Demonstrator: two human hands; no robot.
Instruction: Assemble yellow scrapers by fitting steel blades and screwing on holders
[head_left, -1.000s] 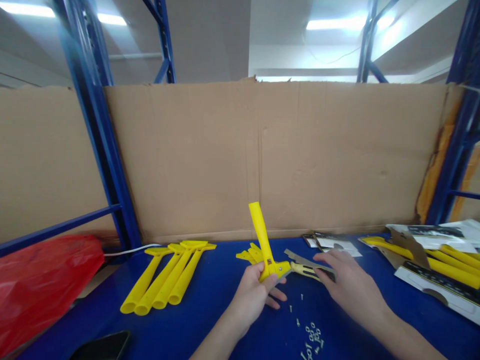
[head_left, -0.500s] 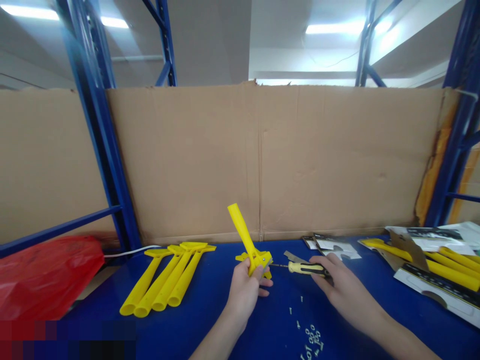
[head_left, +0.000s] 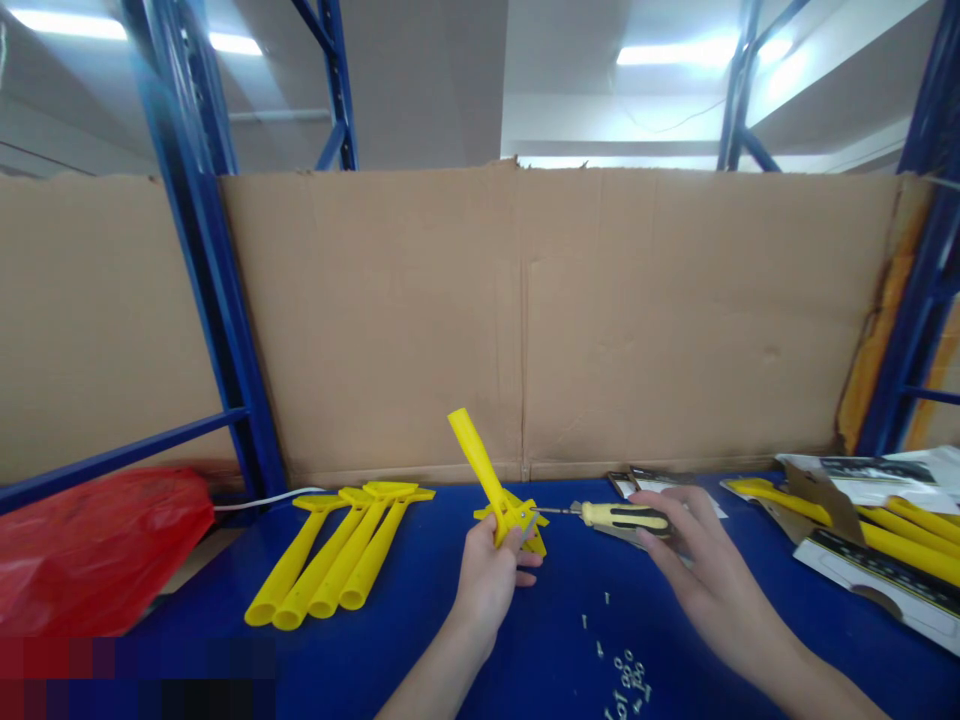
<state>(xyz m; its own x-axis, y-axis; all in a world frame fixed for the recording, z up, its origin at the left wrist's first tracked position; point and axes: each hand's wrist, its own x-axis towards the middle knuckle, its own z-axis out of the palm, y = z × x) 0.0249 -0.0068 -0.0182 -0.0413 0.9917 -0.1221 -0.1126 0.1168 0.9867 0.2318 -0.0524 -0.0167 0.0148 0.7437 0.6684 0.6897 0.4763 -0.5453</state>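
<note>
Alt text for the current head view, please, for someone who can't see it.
A person's left hand grips a yellow tool while the right hand holds a screwdriver pointed at it. Four yellow handles lie to the left on a blue table, with loose screws and rings nearer the viewer and cardboard behind.

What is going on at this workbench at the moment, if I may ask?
A person's left hand holds a yellow plastic handle with its tube end tipped up. The right hand holds a screwdriver, its tip at the handle's wide end; whether it sits in a screw is too small to tell. Four more yellow handles lie side by side at the left of the blue table, and loose screws and nuts are scattered in front.
</note>
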